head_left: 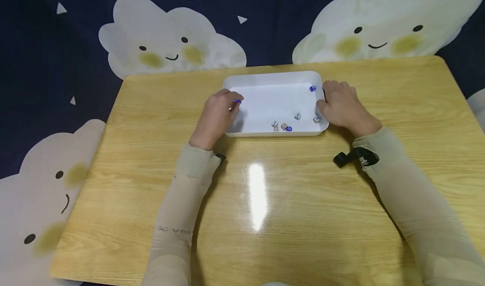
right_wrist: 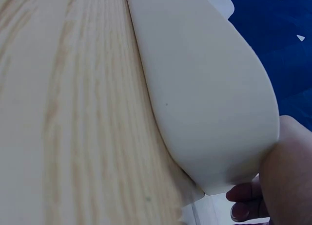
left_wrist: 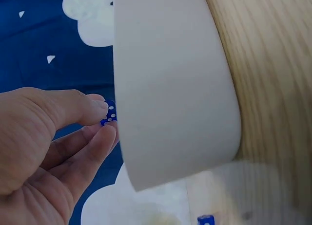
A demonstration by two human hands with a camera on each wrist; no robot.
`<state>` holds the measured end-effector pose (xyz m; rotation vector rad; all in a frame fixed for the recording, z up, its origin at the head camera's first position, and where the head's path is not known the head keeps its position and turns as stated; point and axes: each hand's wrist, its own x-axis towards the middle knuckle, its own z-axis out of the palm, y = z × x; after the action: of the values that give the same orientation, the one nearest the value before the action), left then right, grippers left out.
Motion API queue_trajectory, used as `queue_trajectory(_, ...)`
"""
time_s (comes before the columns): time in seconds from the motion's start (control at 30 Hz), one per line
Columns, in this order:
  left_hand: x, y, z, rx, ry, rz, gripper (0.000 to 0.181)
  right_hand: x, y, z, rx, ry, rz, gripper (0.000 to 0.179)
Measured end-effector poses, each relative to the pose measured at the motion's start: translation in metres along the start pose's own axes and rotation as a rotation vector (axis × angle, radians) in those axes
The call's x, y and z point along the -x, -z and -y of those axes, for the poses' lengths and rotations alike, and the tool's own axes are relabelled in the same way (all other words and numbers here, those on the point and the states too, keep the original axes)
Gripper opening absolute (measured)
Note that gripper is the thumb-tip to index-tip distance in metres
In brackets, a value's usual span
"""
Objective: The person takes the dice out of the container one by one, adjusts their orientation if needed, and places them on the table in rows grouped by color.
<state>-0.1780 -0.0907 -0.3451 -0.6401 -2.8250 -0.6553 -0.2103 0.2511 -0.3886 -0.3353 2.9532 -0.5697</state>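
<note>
My left hand is over the left end of a white rectangular tray. Its thumb and fingertips pinch a blue die with white dots, held above the tray's floor. At the opposite end, my right hand grips the tray's short side, thumb over the rim and fingers outside it. Close to that thumb lies a white die, with another white die to its left. A blue die sits in the far right corner. Several more dice, white and blue, cluster along the near wall.
The tray stands near the back edge of a light wooden table. Behind the table hangs a dark blue cloth printed with smiling clouds. A black strap is around the right wrist.
</note>
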Motion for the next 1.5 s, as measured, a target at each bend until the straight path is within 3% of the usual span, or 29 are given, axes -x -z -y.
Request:
queue_trajectory(0.33, -0.003, 0.009, 0.012, 0.019, 0.038, -0.018, 0.021, 0.002, 0.005, -0.006, -0.009, -0.018, 0.017, 0.043)
queue_trajectory(0.53, -0.001, 0.015, 0.019, 0.029, 0.106, -0.012, 0.021, 0.003, 0.006, -0.007, -0.004, -0.024, 0.027, 0.044)
queue_trajectory(0.8, 0.004, 0.023, 0.034, 0.026, 0.154, -0.068, 0.021, -0.001, 0.003, -0.004, -0.003, -0.008, 0.014, 0.044)
queue_trajectory(1.13, 0.013, 0.032, 0.054, 0.026, 0.209, -0.057, 0.023, -0.003, 0.004, -0.001, -0.003, 0.003, 0.014, 0.045)
queue_trajectory(1.5, 0.019, 0.028, 0.070, 0.027, 0.252, 0.005, 0.019, -0.002, 0.001, 0.001, 0.000, -0.001, 0.023, 0.045)
